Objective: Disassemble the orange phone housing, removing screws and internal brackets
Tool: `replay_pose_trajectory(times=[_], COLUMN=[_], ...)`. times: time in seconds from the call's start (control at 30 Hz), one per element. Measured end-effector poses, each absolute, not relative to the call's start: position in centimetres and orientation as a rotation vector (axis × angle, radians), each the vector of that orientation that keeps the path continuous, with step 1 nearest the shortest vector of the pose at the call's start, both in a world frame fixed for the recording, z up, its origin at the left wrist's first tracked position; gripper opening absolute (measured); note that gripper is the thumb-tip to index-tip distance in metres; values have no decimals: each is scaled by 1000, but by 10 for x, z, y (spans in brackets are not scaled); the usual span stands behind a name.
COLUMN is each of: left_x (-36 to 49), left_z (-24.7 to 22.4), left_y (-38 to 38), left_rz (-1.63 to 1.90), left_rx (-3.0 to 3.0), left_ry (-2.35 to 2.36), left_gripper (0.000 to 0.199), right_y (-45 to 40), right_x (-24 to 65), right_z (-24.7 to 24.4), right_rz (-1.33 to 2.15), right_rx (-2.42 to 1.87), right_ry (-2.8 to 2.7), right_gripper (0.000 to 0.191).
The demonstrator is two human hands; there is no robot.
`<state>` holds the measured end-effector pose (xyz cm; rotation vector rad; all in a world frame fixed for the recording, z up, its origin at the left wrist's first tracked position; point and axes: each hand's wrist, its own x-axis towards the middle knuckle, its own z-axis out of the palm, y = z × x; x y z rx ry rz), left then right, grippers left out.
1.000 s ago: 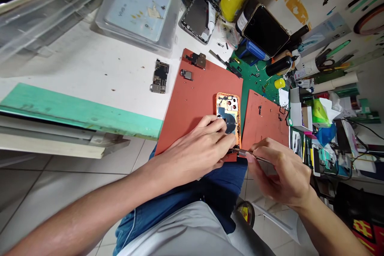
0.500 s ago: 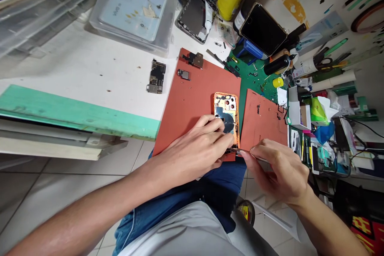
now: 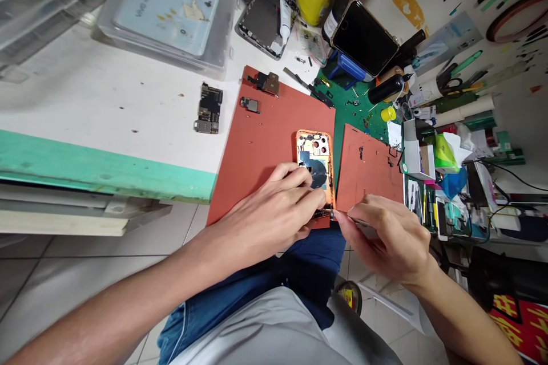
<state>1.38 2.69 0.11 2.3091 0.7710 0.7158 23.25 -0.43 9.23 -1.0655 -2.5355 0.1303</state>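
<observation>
An opened phone housing (image 3: 319, 174) with an orange frame lies on the reddish-brown mat (image 3: 252, 154), its camera holes at the far end. My left hand (image 3: 278, 199) is closed over the housing's near left part, fingers curled on it and hiding much of the lower end. My right hand (image 3: 389, 234) pinches slim metal tweezers (image 3: 353, 218) between thumb and forefinger. Their tip meets the near end of the housing, close to my left fingertips. What the tip touches is too small to make out.
A logic board (image 3: 209, 108) lies on the white table, left of the mat. Camera modules (image 3: 268, 84) sit at the mat's far left corner. A second mat (image 3: 368, 165) with tiny parts is on the right. A propped phone (image 3: 365, 37) and clear plastic box (image 3: 166, 8) stand behind.
The whole view has shifted slightly, so everything appears a little further left. Both hands keep nearly the same place at the near end of the housing, and the tweezers stay in my right hand.
</observation>
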Motion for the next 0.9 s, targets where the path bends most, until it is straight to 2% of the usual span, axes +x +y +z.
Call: replay_pose_trajectory(times=[0.63,0.77,0.9], left_x=[14,13,13], left_z=[-4,-5,-2], left_y=[26,25,27], left_rz=[720,732,779], left_rx=[2334,2350,2384], left_ry=[772,775,757], left_gripper=[35,33,23], right_y=[-7,-6,-14], right_x=[231,228,235], right_z=[88,88,91], right_rz=[92,77,10], right_rx=[-1158,-1148,-1245], right_ry=[-2497,-2498,-2439], right_gripper=[25,28,19])
